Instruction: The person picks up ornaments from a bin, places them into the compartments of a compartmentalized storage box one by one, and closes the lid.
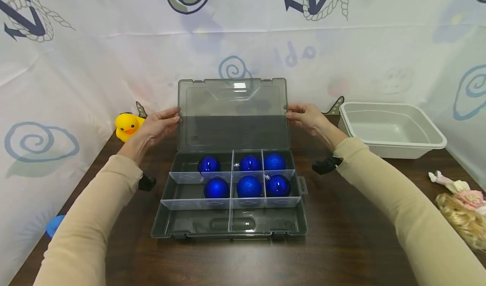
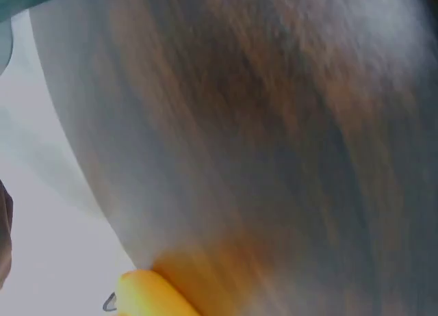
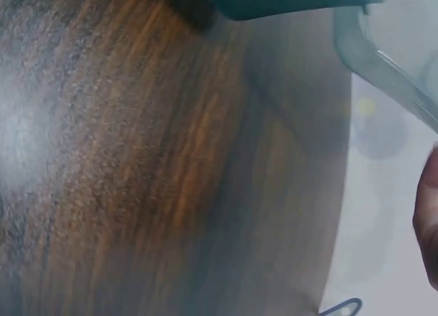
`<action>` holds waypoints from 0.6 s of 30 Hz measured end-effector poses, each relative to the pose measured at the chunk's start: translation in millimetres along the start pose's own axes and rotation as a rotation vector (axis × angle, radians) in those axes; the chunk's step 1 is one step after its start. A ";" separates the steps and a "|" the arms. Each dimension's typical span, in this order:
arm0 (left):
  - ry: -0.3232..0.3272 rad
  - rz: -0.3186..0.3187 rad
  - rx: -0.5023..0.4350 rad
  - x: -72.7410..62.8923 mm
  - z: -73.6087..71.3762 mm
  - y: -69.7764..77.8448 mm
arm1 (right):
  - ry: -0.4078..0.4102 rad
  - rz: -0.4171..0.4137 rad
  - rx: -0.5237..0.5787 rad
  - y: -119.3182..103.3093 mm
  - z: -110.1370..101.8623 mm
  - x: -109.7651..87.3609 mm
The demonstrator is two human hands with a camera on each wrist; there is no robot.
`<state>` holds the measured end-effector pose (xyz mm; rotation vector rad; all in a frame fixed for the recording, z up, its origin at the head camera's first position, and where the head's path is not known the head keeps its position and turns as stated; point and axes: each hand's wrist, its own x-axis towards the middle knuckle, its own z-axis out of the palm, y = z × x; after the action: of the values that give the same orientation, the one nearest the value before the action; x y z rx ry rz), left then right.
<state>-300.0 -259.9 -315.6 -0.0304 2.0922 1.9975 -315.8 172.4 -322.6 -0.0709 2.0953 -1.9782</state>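
A smoky transparent organizer box point(image 1: 182, 227) lies on the table, its hinged lid point(image 1: 233, 134) raised upright at the back. Blue Christmas balls point(image 1: 216, 188) fill several of its divided compartments, some shiny and some glittery. The front row of compartments holds no balls. My left hand point(image 1: 152, 128) pinches the lid's left edge about halfway up, and my right hand point(image 1: 309, 118) pinches the right edge at a similar height. In the right wrist view, a fingertip point(image 3: 428, 224) shows beside the lid's edge point(image 3: 390, 70). Only a bit of finger point(image 2: 5, 234) appears in the left wrist view.
Left of the box, a yellow rubber duck point(image 1: 127, 127) sits behind my left forearm, with a blue object point(image 1: 55, 225) nearer the front. A pale plastic basin point(image 1: 395, 147) stands at the back right. A blond doll point(image 1: 461, 201) lies at the right edge. A patterned curtain hangs behind.
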 end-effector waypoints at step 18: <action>0.204 0.423 0.031 -8.9 17.3 10.3 | 0.137 -0.478 -0.111 -12.8 -2.2 -14.7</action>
<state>-290.4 -243.6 -304.3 0.2447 2.4205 2.2773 -303.9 176.7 -307.6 -0.5151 2.4539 -2.1665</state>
